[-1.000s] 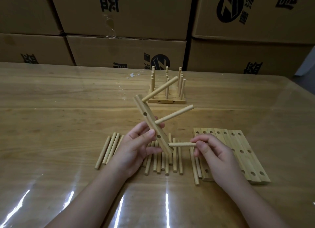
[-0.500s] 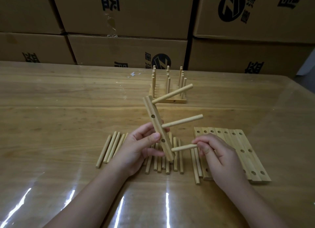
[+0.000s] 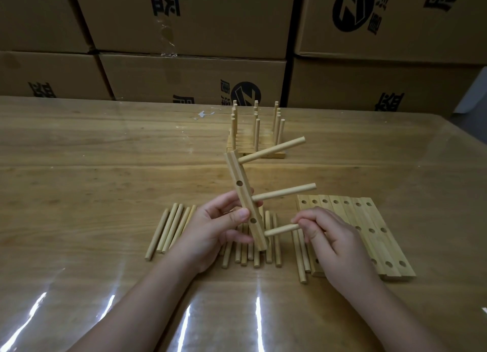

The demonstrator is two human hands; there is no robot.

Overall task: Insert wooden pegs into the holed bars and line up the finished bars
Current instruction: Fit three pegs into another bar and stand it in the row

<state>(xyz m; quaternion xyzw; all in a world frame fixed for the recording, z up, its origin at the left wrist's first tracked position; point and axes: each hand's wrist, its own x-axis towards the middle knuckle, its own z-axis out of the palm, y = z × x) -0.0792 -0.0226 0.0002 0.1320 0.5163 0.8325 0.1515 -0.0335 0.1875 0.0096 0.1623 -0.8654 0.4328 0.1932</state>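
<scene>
Hands met at centre frame: the left hand (image 3: pixel 216 233) gripped the holed bar (image 3: pixel 243 199), tilted more upright than a second before, while the right hand (image 3: pixel 332 235) pinched the third peg (image 3: pixel 280 230), its tip apparently entering the lowest hole, so this bar looked nearly finished.

Wooden table (image 3: pixel 79 167), light grain, glossy clear cover on top. Glare streaks (image 3: pixel 259 322) along the near edge. Small white scrap (image 3: pixel 204 113) on the table near the far edge. Behind the table, stacked cardboard boxes (image 3: pixel 195 72), two rows visible, black printed characters on them. Round black logo (image 3: pixel 353 7) on upper right box. Second logo (image 3: pixel 247 93) on lower middle box, partly hidden. Clear tape strip (image 3: pixel 166 35) down upper middle box. Pale object (image 3: pixel 475 93) at right edge, cut off, unclear what.
</scene>
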